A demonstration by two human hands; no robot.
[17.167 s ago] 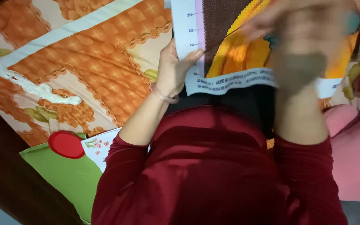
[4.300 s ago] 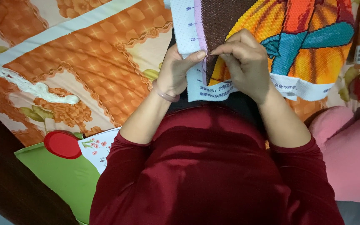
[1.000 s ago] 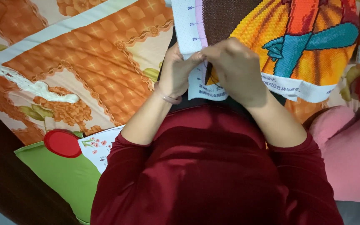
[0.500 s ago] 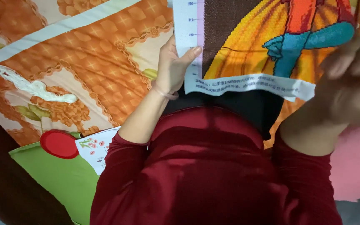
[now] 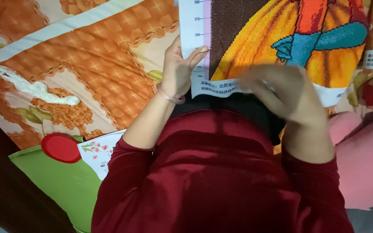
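Observation:
A cross-stitch canvas (image 5: pixel 255 39) with a white printed border and a brown, orange, red and teal picture lies over my lap. My left hand (image 5: pixel 178 71) grips its lower left corner, thumb on the white border. My right hand (image 5: pixel 281 92) is blurred with motion in front of the canvas's lower edge, right of centre. Whether it holds a needle or thread cannot be made out. Both arms are in dark red sleeves (image 5: pixel 221 181).
An orange patterned bedspread (image 5: pixel 87 64) covers the left side. A green cushion (image 5: pixel 57 185) with a red disc (image 5: pixel 60 147) and a flowered white sheet (image 5: pixel 100 153) lies at lower left. Pink cloth (image 5: pixel 363 159) sits at right, and dark wood (image 5: pixel 1 190) is at far left.
My right hand left the canvas's lower left corner, swung far out to the right, and has now come back over the lower edge. The left hand kept its grip.

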